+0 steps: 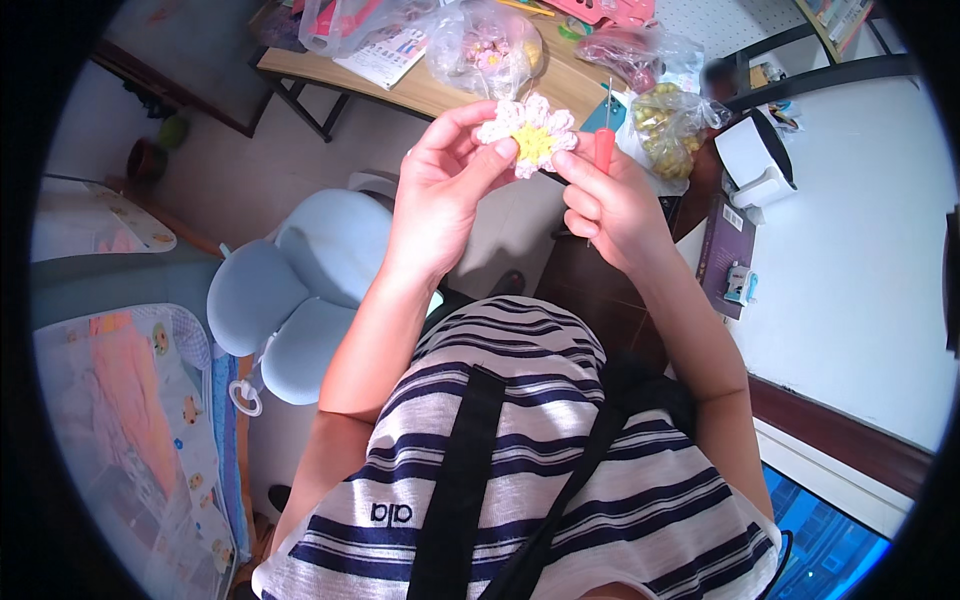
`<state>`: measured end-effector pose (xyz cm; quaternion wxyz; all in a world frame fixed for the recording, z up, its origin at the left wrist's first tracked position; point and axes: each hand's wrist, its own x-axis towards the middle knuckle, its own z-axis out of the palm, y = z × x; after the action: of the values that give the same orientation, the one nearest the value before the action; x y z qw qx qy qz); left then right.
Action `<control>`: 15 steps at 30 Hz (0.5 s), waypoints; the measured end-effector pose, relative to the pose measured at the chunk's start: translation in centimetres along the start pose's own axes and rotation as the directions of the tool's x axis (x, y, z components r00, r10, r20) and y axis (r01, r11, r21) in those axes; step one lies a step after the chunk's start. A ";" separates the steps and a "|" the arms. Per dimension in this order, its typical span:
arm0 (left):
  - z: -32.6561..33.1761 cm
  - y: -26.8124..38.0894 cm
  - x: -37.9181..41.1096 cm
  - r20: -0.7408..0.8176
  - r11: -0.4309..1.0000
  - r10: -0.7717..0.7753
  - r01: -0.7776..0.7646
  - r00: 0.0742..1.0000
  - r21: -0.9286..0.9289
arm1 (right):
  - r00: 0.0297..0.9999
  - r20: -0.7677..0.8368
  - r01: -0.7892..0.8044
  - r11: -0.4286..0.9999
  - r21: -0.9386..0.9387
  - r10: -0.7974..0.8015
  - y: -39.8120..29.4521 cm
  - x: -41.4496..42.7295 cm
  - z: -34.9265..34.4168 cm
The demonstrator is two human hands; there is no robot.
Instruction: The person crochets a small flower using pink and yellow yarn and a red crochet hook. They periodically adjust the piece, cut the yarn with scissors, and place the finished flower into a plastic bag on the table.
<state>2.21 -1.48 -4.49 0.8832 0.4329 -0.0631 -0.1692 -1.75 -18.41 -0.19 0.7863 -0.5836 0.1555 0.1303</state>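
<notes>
A crocheted flower with a yellow centre and pale pink petals is held up between both hands. My left hand pinches its left side, thumb on the yellow centre and fingers behind the petals. On the other side my right hand grips the lower right petal with thumb and fingertips. A crochet hook with a red handle is also tucked in my right hand, its thin metal shaft pointing up. Part of the flower's back is hidden by my fingers.
Beyond my hands stands a wooden table with plastic bags, one holding pink crocheted pieces, another yellowish balls. A blue padded chair is at left. On the right, a white surface carries a purple book and a white appliance.
</notes>
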 end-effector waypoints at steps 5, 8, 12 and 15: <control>0.5 0.6 -0.1 0.067 0.977 0.096 -0.107 0.993 0.186 | 0.926 -0.132 0.265 0.857 -0.441 -0.354 -0.1 -0.8 0.4; 0.6 0.8 0.0 0.131 0.940 0.095 -0.133 0.987 0.314 | 0.919 -0.103 0.279 0.812 -0.514 -0.381 -0.8 -0.8 0.0; 1.3 1.0 -0.2 0.132 0.948 0.088 -0.123 0.987 0.292 | 0.895 -0.048 0.359 0.779 -0.515 -0.444 -0.9 -0.8 -0.2; 1.6 0.9 -0.4 0.120 0.963 0.086 -0.114 0.989 0.244 | 0.872 -0.014 0.416 0.755 -0.506 -0.490 -0.7 -1.0 -0.4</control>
<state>1.66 -1.98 -2.76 0.8243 0.5272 -0.1533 -0.1382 -2.43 -18.97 0.73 0.6075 -0.7905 0.0283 -0.0726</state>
